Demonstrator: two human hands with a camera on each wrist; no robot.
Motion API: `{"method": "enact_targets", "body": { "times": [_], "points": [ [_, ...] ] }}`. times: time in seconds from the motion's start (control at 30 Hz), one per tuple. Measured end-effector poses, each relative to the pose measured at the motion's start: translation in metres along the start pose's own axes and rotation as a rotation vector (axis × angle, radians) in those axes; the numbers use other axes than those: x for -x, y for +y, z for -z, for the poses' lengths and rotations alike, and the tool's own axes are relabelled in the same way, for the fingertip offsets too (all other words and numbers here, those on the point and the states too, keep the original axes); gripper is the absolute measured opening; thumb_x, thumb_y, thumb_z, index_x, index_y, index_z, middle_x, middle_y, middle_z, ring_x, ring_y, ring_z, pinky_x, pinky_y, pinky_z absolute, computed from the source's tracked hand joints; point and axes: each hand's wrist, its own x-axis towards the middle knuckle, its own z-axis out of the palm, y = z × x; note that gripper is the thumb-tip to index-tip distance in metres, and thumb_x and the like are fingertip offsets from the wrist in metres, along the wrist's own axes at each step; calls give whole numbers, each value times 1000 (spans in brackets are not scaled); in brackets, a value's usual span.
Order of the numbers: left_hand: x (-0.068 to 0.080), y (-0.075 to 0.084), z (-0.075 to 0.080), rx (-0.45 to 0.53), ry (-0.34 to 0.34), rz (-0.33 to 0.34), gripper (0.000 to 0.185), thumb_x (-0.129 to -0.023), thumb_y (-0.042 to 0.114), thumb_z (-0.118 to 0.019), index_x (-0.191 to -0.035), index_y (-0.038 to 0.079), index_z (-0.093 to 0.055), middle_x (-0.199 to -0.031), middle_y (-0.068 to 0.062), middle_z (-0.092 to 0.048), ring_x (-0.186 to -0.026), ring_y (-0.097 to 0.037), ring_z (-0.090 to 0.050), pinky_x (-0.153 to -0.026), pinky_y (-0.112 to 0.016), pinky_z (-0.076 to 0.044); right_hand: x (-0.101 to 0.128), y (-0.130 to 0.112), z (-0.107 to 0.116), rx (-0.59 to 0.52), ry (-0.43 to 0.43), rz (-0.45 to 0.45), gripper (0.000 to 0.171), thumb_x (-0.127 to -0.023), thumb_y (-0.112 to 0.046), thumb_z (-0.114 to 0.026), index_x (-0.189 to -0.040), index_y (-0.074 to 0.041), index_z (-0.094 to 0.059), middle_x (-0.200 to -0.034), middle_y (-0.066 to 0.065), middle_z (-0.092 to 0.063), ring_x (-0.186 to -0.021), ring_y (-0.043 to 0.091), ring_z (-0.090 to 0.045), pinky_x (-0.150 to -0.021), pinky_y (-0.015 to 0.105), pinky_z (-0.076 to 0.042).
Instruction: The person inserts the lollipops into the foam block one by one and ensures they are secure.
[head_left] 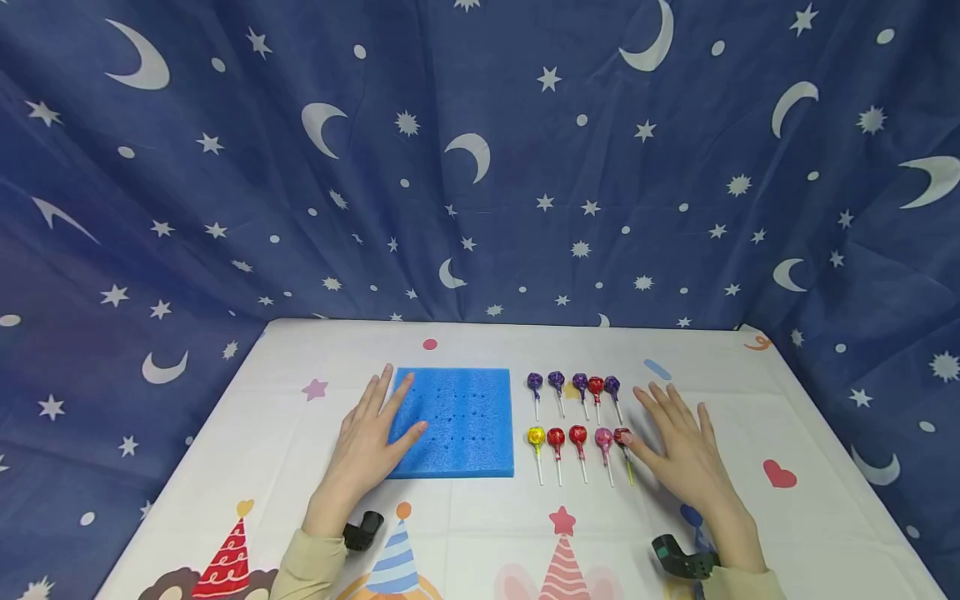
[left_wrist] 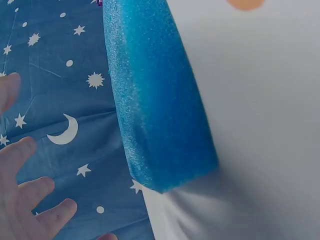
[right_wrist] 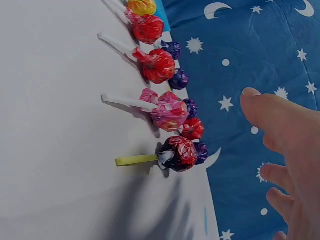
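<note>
Both hands lie flat and spread, the left hand (head_left: 367, 442) partly on the blue perforated foam block (head_left: 461, 425), the right hand (head_left: 678, 446) just beside the ten wrapped lollipops (head_left: 577, 421), whose nearest sticks a careless sideways sweep could probably scatter.

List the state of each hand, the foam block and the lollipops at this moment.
Left hand: open, fingers spread, resting on the block's left edge.
Right hand: open, flat on the table, thumb tip at the nearest lollipop.
Foam block: flat on the table, holes empty.
Lollipops: ten, wrapped, lying in two rows of five beside the block, none in the holes.
</note>
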Motion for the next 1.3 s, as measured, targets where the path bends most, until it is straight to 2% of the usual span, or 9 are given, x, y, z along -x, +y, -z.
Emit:
{"method": "enact_targets", "body": {
  "times": [0.2,0.33,0.43,0.6,0.8,1.17,1.3],
  "points": [
    [1,-4,-2,62,-9,18,75,-91,48,-60,-154,30,-22,-164,-8,-10,-150,-37,-14,-106,-70,-29,0,-1,-1,-23,-3,24,72,-85,-37,-69,-147,-19,-37,-151,20,-37,-145,39,-23,-119,61,0],
    [2,-7,-3,112,-35,48,78,-90,47,-61,-154,31,-20,-163,-12,-9,-148,-40,-17,-103,-74,-27,-1,-2,-3,-27,-7,35,69,-85,-35,-69,-146,-17,-40,-148,21,-41,-139,43,-30,-114,65,-13],
    [1,-10,-5,144,-54,55,78,-90,48,-61,-154,31,-19,-163,-13,-9,-147,-42,-19,-101,-77,-26,-1,-2,-3,-20,-14,38,68,-85,-34,-69,-145,-16,-42,-146,20,-44,-136,45,-34,-110,66,-19],
    [0,-15,-7,174,-79,49,78,-91,49,-60,-154,30,-18,-163,-14,-13,-145,-44,-23,-102,-76,-26,-2,-1,-5,-13,-35,28,65,-87,-33,-68,-144,-14,-43,-144,20,-47,-133,45,-38,-109,65,-22],
    [2,-22,-10,178,-118,76,78,-90,45,-62,-154,26,-22,-161,-17,-17,-144,-45,-24,-103,-75,-27,-3,-1,-6,-20,-73,-6,62,-88,-31,-67,-143,-11,-44,-140,22,-50,-129,46,-43,-107,64,-25],
    [5,-29,-13,166,-170,80,76,-90,43,-61,-153,18,-27,-157,-22,-25,-141,-46,-31,-105,-72,-26,-5,-2,-11,-4,-130,-68,62,-90,-34,-65,-144,-13,-43,-135,24,-55,-123,47,-49,-102,66,-32],
    [6,-31,-14,176,-195,88,75,-91,44,-60,-153,17,-27,-158,-21,-25,-144,-43,-28,-108,-71,-23,-3,-2,-13,2,-133,-77,61,-90,-34,-64,-143,-12,-45,-134,24,-56,-122,47,-50,-101,66,-33]
  ]
}}
